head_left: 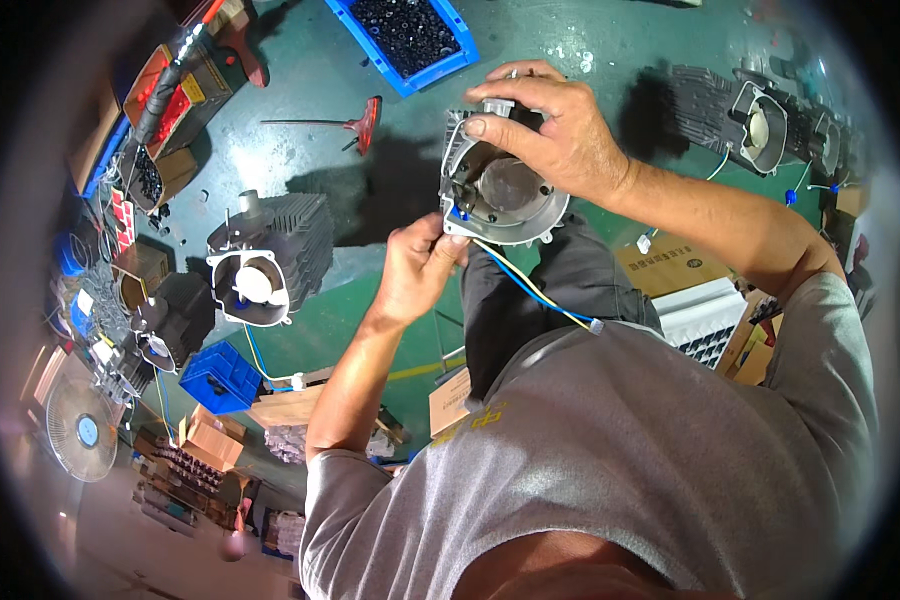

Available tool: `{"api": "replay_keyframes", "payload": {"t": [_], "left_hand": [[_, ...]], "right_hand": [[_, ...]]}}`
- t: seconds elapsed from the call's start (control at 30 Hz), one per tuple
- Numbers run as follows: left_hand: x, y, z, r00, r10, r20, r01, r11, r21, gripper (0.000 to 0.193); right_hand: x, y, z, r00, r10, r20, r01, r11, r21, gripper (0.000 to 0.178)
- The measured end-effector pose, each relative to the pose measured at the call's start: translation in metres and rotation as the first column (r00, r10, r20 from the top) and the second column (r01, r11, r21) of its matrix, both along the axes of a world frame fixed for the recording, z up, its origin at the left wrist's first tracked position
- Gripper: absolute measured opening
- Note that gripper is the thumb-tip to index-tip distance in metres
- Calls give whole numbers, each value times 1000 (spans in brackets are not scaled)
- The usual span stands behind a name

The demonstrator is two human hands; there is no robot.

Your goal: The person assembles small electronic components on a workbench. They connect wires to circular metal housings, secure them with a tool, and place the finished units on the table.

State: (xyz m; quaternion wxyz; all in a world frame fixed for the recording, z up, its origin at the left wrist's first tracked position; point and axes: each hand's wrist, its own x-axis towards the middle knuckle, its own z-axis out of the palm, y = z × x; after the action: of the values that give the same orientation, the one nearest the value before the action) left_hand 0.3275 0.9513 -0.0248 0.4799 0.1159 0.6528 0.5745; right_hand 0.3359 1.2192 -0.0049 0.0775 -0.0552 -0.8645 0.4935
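A grey metal motor housing (515,215) with cooling fins stands at the table edge in front of me, its round open end turned toward me. My right hand (560,125) grips its upper rim, thumb on the front and fingers over the top. At the lower left corner my left hand (420,270) pinches the housing's edge; its fingertips are partly hidden behind the metal. Beside that hand, a blue and a yellow-white wire (530,285) come out of the housing and hang to a small white connector (596,326). Dark and blue small parts show inside the housing.
On the green table lie a red-handled hex key (365,125) and a blue bin (440,75) of small black parts. Similar housings stand left (305,235) and right (695,105). A power screwdriver (160,100) hangs at the upper left. Below are a blue crate (220,378) and a fan (82,430).
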Motion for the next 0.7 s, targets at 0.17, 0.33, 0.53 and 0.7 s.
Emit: {"api": "replay_keyframes", "payload": {"t": [0.17, 0.33, 0.53, 0.7], "left_hand": [[0, 8, 7, 585, -204, -785, 6, 969, -248, 16], [-5, 8, 24, 740, -251, -625, 49, 946, -321, 17], [-10, -3, 20, 925, -152, -349, 128, 988, -90, 25], [-3, -6, 2, 940, 62, 335, -90, 993, 70, 29]], "right_hand": [[1, -1, 3, 1000, 11, -15, -11, 1000, 16, 37], [1, -1, 4, 1000, 14, -4, -13, 1000, 7, 37], [1, -1, -1, 999, 47, -19, -47, 999, -1, 37], [-2, 0, -2, 998, 62, -22, -62, 998, 6, 37]]}}
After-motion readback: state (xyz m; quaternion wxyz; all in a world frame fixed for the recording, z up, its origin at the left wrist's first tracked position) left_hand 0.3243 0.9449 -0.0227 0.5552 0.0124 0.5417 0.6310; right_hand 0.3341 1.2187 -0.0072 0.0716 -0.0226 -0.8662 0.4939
